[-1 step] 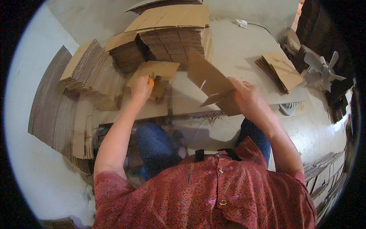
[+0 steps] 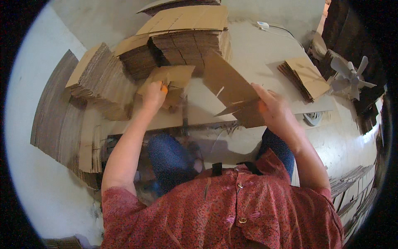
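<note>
My left hand (image 2: 154, 96) is closed at the near-left edge of a small brown cardboard sheet (image 2: 178, 71), with an orange patch at the thumb. The fingertips are partly hidden, but they seem to pinch the sheet, which is slightly blurred. More cardboard lies under it. My right hand (image 2: 274, 106) grips a larger cut and creased cardboard piece (image 2: 226, 79) by its right side, fingers behind it. That piece stands tilted above the table's near edge, a narrow flap sticking out toward the left. Orange also shows at the right hand's fingers.
Tall stacks of flat cardboard (image 2: 188, 45) stand at the back, with further stacks (image 2: 97, 79) along the left wall. A small cardboard pile (image 2: 304, 79) lies to the right, near a small fan (image 2: 352, 76). A white plug block (image 2: 262, 25) with a cable sits at the back of the table (image 2: 248, 45).
The small sheet at my left hand has shifted and tilted slightly. My right hand and the larger cardboard piece have moved very slightly; the stacks are unchanged.
</note>
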